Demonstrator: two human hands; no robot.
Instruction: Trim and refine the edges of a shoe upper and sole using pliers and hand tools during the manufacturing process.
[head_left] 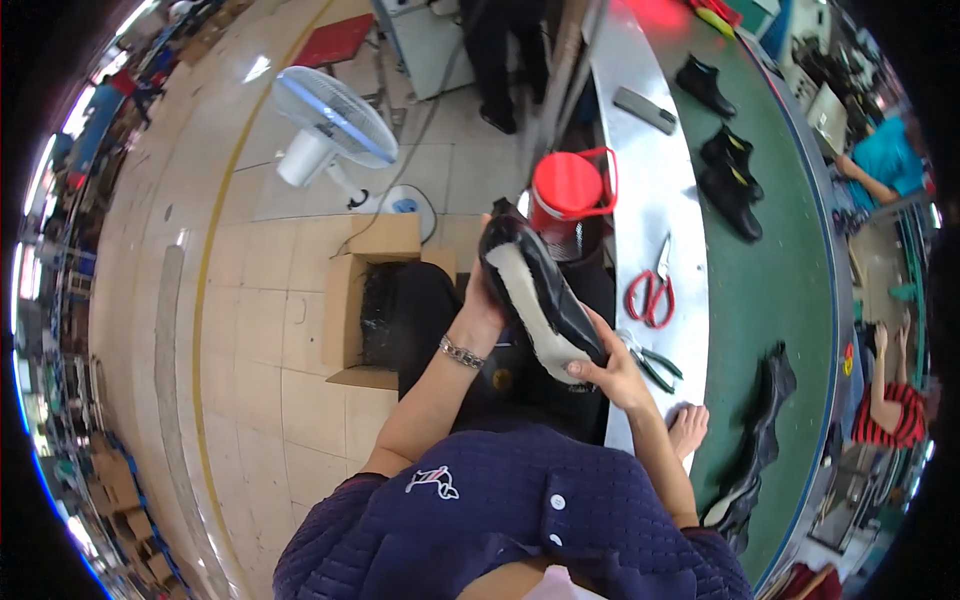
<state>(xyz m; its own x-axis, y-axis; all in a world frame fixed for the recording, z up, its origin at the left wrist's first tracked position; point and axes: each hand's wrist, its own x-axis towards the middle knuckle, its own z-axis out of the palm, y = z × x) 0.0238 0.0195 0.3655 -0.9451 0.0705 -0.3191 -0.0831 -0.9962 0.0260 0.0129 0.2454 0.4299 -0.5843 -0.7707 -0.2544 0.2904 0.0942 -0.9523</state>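
Observation:
A black shoe upper with a white insole (535, 290) is held in front of me, sole side up, over my lap. My left hand (480, 305), with a metal bracelet at the wrist, grips its left side near the middle. My right hand (610, 370) pinches the near end of the shoe at the heel. Both hands are closed on the shoe.
A metal bench edge (650, 200) to my right carries red scissors (652, 292) and green-handled pliers (655, 362). Black boots (730, 170) lie on the green conveyor (780, 290). A red bucket (568, 188), an open cardboard box (365, 300) and a fan (330, 125) stand on the floor. Other people work at the far right.

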